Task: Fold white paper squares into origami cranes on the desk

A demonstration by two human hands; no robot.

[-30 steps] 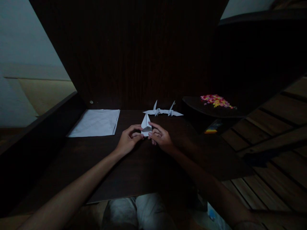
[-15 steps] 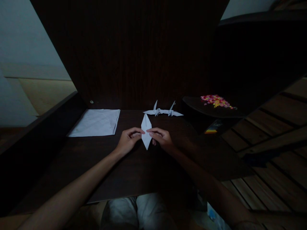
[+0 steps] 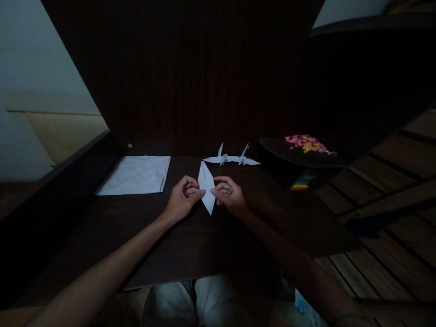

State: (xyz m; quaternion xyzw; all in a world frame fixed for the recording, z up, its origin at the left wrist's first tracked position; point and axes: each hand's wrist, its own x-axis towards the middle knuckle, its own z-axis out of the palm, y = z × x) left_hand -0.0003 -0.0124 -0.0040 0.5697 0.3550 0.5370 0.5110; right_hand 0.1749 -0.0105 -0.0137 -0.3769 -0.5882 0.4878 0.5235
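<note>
A white folded paper, shaped like a long diamond with a slit down its upper half, is held between my two hands over the dark desk. My left hand pinches its left edge, thumb on the front face. On the opposite edge my right hand grips it the same way, its fingers curled behind. Just beyond the paper's top tip lie two folded paper cranes, side by side against the back panel.
A stack of white paper sheets lies at the desk's back left. To the right, a rounded dark shelf carries a pile of small pink, red and yellow pieces. A raised side panel borders the desk's left.
The folded paper has tilted slightly, its top tip leaning left and its lower tip shifting right. Both index fingers have drawn back from its front face; the thumbs stay on it.
</note>
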